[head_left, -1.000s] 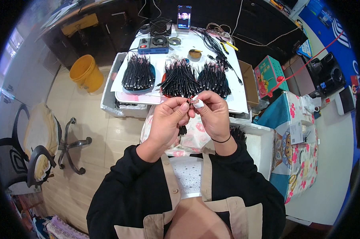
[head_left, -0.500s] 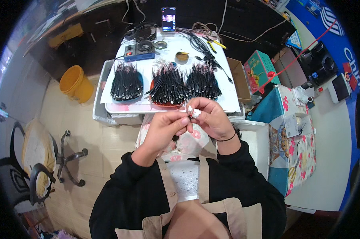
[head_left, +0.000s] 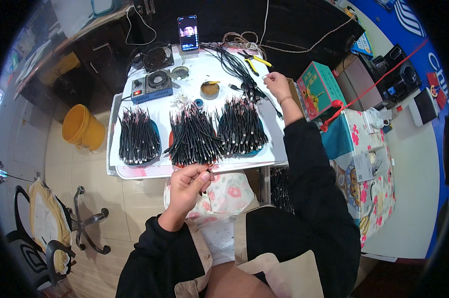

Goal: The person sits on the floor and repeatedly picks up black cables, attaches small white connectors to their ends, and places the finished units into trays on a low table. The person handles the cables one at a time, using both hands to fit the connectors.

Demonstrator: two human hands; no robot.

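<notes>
My left hand [head_left: 185, 187] is just off the table's near edge. Its thumb and forefinger pinch a thin cable end with fine reddish wires [head_left: 210, 170]; the rest of that cable is mostly hidden by the hand. Stretched out to the table's right edge is my right hand [head_left: 279, 85], close to yellow-handled pliers [head_left: 256, 60]. Its fingers are bent together with a small white patch at the tips, and what they hold cannot be made out. Between my arms, bundles of short black cables [head_left: 192, 136] with bared wire ends stand in bowls, one bundle left [head_left: 137, 136] and another right [head_left: 241, 126].
On the white table [head_left: 184, 171] are a blue device with a dial [head_left: 152, 92], a small round tin [head_left: 209, 90], loose black cables [head_left: 234, 62] and an upright phone [head_left: 188, 35]. A green-and-red carton [head_left: 323, 89] stands right; a yellow bucket [head_left: 83, 126] and wheeled chair [head_left: 50, 223] are left.
My hands were together over my lap and have parted. The right one has reached forward and right to the table's edge, while the left keeps its pinch. The view has shifted.
</notes>
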